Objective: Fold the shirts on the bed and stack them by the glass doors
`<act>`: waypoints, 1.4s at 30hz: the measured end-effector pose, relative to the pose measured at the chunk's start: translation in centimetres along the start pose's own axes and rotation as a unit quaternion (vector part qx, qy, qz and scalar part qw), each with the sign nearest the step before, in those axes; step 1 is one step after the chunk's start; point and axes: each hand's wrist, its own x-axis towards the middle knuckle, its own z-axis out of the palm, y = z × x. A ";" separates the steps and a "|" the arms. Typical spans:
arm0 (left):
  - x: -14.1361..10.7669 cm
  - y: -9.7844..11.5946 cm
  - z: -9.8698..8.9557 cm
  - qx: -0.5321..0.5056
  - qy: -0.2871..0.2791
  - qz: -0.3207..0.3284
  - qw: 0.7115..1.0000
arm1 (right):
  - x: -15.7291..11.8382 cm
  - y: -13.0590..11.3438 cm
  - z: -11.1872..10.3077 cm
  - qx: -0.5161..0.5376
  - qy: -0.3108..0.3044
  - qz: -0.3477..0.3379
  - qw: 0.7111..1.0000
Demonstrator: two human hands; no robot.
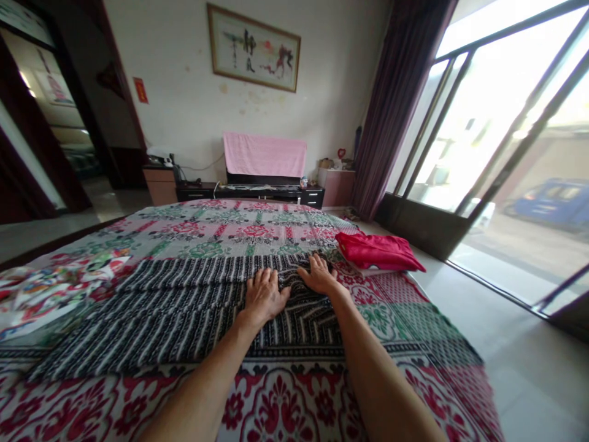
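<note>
The person appears to be flattening a striped cloth (184, 307), and the work would go best with light, flat pressure. The left hand (265, 293) could hold its part steady while the right hand (317, 274) strokes outward, away from the left, since the stripes bend and bunch between the two sets of fingers and just below the right ones. Pressing hard would probably drag the cover (280, 399) beneath along with it. The long ridges left of the left fingers would likely want a slow sweep along their length.

Both hands lie palm down, fingers extended and loosely parted; neither seems to have hold of anything, though whether the right fingertips catch the edge cannot be told.

The cloth lies on the cover directly under the fingers, reaching well to their left and toward the person. It is black with pale, slightly wavy stripes and looks soft and stretchy. Just right of the right fingers sits a folded red cloth (380, 253).
</note>
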 end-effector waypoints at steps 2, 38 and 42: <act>-0.1 0.0 -0.3 -0.003 -0.014 -0.001 1.000 | 0.1 0.3 0.5 -0.011 -0.012 0.010 1.000; -10.6 -26.2 -11.3 0.140 0.012 -0.337 0.931 | 4.4 4.0 4.0 -0.063 0.080 -0.039 0.994; -10.5 -26.1 -11.5 0.104 -0.008 -0.357 0.928 | 3.6 3.4 3.1 -0.075 0.089 -0.031 0.993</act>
